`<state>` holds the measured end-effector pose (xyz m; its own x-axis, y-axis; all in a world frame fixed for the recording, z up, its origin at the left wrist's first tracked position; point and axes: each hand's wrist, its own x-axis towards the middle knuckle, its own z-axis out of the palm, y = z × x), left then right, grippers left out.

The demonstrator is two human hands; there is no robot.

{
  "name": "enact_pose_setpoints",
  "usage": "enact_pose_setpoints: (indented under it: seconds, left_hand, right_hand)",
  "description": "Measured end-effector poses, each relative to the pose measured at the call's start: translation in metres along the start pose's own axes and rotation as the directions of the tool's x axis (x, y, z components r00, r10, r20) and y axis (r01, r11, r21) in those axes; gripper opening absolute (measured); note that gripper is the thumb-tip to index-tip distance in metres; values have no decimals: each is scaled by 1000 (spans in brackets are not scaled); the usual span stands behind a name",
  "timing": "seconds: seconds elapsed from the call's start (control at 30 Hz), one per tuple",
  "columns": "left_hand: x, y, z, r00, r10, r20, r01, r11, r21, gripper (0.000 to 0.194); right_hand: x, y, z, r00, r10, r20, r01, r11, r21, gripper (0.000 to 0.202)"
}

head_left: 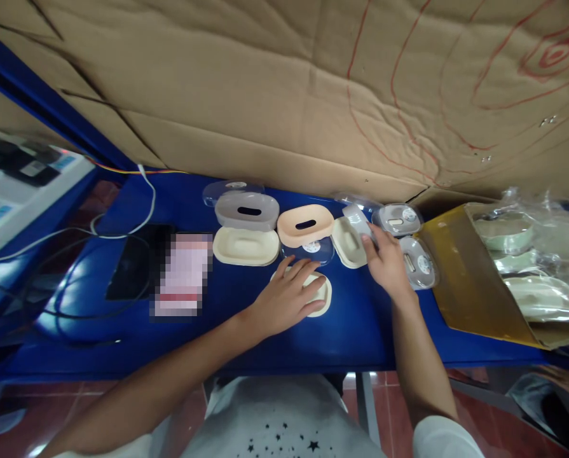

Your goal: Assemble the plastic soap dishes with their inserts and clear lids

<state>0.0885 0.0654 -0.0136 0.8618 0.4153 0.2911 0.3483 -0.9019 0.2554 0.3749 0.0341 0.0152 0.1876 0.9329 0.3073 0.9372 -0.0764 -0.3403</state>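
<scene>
With fingers spread, my left hand (288,299) lies over a cream oval plastic piece (323,299), partly covering it. My right hand (386,261) grips the end of a grey plastic piece (355,219) between thumb and fingers. That grey piece is tilted above a cream oval tray (347,247) with a raised middle. Beside it sits a peach oval shell (296,219) with a dark slot, partly over a clear lid (315,251) bearing a round sticker. Further left, a grey slotted shell (246,207) stands behind another cream tray (243,248).
Two grey boxes with clear stickered lids (401,219) (418,262) stand right of my right hand. An open carton (470,273) holds bagged pale green pieces (541,299). Left are a pixelated pink-screened object (182,273), a black flat object (131,267) and cables. Cardboard (265,95) walls the back.
</scene>
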Motion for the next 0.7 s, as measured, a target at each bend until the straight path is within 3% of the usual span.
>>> enact_pose_setpoints:
  seconds: [0.1, 0.27, 0.4, 0.5, 0.6, 0.7]
  left_hand:
    - [0, -1, 2, 998, 46, 33, -45, 999, -17, 37]
    - [2, 2, 3, 996, 79, 52, -78, 997, -25, 35]
    - [3, 1, 2, 997, 76, 17, -77, 996, 43, 27]
    - [3, -2, 1, 997, 63, -33, -59, 991, 122, 29]
    - [3, -6, 0, 995, 38, -90, -24, 987, 160, 36]
    - [3, -6, -2, 993, 34, -116, -18, 991, 134, 28]
  right_hand:
    - [4, 1, 6, 997, -8, -71, 12, 999, 53, 50]
    - [7, -13, 20, 986, -159, -59, 153, 984, -87, 40]
    - [9, -15, 15, 994, -33, -101, 8, 973, -233, 39]
    - [2, 0, -2, 994, 34, -103, -61, 962, -266, 36]
    - [-21, 21, -19, 985, 133, -110, -163, 926, -341, 46]
    - [-60, 32, -32, 978, 190, -89, -209, 889, -406, 58]
